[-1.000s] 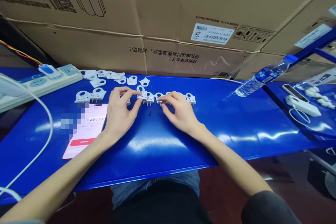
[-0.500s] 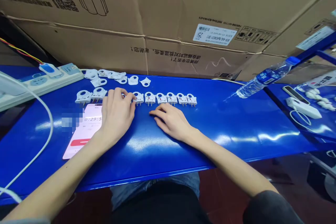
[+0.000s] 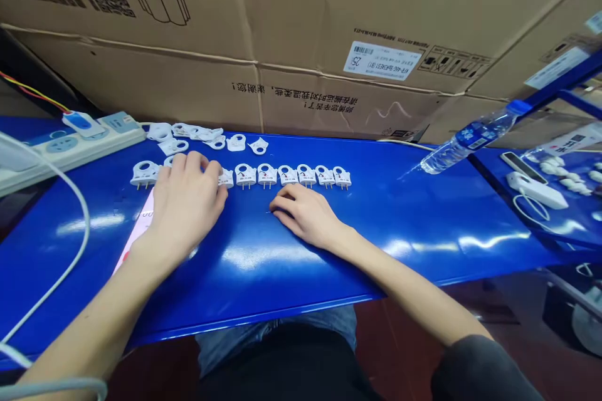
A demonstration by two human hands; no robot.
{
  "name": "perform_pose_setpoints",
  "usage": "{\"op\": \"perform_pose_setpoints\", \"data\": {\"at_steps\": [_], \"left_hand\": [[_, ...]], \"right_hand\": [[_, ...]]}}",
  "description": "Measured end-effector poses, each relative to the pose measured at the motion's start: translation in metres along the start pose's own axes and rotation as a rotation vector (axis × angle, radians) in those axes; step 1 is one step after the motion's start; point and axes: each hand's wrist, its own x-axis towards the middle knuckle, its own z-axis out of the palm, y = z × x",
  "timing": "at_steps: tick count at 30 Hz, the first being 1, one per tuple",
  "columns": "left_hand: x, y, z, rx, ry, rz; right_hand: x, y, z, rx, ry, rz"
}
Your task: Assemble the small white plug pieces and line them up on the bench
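My left hand (image 3: 188, 207) is curled over the left part of a row of white two-pin plugs, its fingers bent down and the tips hidden. One plug (image 3: 226, 177) shows just right of its index finger; another plug (image 3: 168, 161) is mostly covered behind its knuckles. What the fingers hold, if anything, is hidden. My right hand (image 3: 305, 213) lies on the blue table in front of the row, fingers loosely bent, thumb and index slightly apart, with nothing visible between them. Several ring-topped plugs (image 3: 266, 174) stand side by side behind it. A further plug (image 3: 145, 173) stands at the left end.
Loose white ring-shaped parts (image 3: 236, 143) lie at the back. A phone (image 3: 139, 225) is partly under my left forearm. A power strip (image 3: 66, 147) with cables stands left. A water bottle (image 3: 470, 141) leans right, near a white adapter (image 3: 536, 191). A large carton (image 3: 301, 25) walls the back.
My left hand has moved left along the row, uncovering the plug that was at its fingertips and covering more of the phone. My right hand stays nearly in place, its index finger slightly more bent.
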Motion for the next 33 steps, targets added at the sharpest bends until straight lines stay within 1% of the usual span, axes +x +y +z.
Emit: {"op": "perform_pose_setpoints", "data": {"at_steps": [4,7,9,14,16,18,21,24,26,28,30,33], "left_hand": [[0.0,-0.009,0.002,0.069,-0.072,0.024],[0.0,-0.01,0.003,0.04,-0.097,0.033],[0.0,-0.008,0.002,0.019,-0.092,0.025],[0.0,-0.001,-0.002,0.042,-0.048,-0.017],[-0.001,0.002,-0.005,0.029,0.015,-0.057],[-0.002,0.005,-0.008,-0.008,0.108,-0.096],[-0.004,0.012,-0.008,-0.13,0.203,-0.078],[-0.008,0.022,-0.005,-0.264,0.219,-0.017],[-0.012,0.031,-0.002,-0.317,0.216,0.02],[-0.018,0.042,0.001,-0.467,0.23,0.054],[-0.025,0.052,0.005,-0.62,0.151,0.073],[-0.034,0.065,0.011,-0.85,0.026,0.024]], "right_hand": [[0.0,0.0,-0.001,-0.007,-0.013,0.016],[0.001,0.0,-0.002,-0.011,-0.019,0.018],[0.002,0.0,-0.002,-0.021,-0.029,0.017],[0.003,-0.001,-0.001,-0.037,-0.053,0.016],[0.003,-0.001,-0.002,0.007,-0.023,0.03],[0.003,0.0,-0.003,0.093,0.027,0.054],[0.003,0.002,-0.006,0.273,0.162,0.119],[0.005,0.004,-0.01,0.466,0.299,0.218],[0.006,0.005,-0.012,0.605,0.34,0.281],[0.007,0.004,-0.014,0.727,0.357,0.323],[0.007,0.004,-0.016,0.767,0.368,0.34],[0.007,0.003,-0.019,0.688,0.378,0.324]]}}
